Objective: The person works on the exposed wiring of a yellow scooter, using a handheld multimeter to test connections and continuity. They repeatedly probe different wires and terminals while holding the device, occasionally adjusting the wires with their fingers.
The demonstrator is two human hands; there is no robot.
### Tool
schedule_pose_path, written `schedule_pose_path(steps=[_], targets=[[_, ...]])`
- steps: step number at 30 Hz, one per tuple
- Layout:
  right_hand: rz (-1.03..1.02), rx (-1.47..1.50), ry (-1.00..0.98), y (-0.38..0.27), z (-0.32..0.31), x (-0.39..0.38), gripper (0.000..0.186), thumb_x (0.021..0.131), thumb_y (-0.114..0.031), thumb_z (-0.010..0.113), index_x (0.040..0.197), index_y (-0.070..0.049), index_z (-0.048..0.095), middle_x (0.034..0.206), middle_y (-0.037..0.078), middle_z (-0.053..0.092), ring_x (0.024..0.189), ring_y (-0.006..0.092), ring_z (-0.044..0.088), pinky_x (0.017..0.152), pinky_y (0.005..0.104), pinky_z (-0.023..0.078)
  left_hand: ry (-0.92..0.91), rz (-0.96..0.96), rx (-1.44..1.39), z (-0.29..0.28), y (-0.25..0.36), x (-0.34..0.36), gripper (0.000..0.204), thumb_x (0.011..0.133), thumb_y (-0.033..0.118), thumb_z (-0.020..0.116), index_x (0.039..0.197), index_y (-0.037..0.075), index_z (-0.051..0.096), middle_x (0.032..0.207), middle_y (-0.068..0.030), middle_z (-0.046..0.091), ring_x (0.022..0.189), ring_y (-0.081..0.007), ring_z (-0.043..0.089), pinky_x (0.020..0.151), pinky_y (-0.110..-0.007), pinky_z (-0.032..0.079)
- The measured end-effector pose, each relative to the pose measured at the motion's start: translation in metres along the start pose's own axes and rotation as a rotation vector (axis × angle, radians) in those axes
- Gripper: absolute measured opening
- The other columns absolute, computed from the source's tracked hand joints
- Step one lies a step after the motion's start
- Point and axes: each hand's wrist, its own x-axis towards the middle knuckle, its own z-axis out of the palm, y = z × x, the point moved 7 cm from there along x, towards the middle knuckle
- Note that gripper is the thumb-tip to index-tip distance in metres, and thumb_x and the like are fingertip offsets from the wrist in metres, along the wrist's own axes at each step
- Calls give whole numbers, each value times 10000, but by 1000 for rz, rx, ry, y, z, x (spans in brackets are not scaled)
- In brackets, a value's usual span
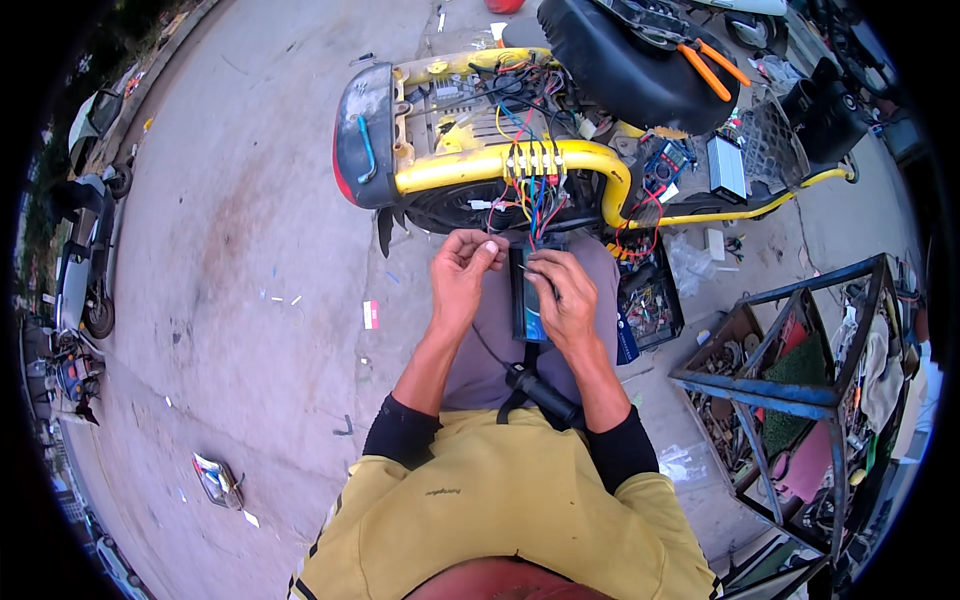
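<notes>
In the head view, the left hand (468, 268) had its grip pinched, thumb against forefinger; what lay between could not be told. The right hand (562, 295) was pinched too, its contents unclear, partly in front of the blue-black box (525, 308) on the lap. Coloured wires (538, 192) hung just above, by the yellow frame (450, 172).

Pavement (270, 230) leaves room leftward; yellow frame (450, 168) and wires (541, 188) block ahead
</notes>
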Motion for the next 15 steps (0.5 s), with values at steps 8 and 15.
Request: schedule_pose_path(steps=[8,15], targets=[[7,42,-11,-11,-4,-2,188,827,39,792,992,-13,719,1051,122,734,942,318,730,812,404,592,109,-72,-49,-4,-5,13,257,1006,61,695,1246,-13,642,1148,-105,754,985,-135,692,865,-309,573],[-119,-60,-105,-17,8,-2,200,789,7,817,961,-25,720,1042,95,730,938,302,704,820,409,558,59,-77,61,10,0,30,301,987,107,743,1258,-20,709,1085,-45,747,950,-101,657,866,-271,525]])
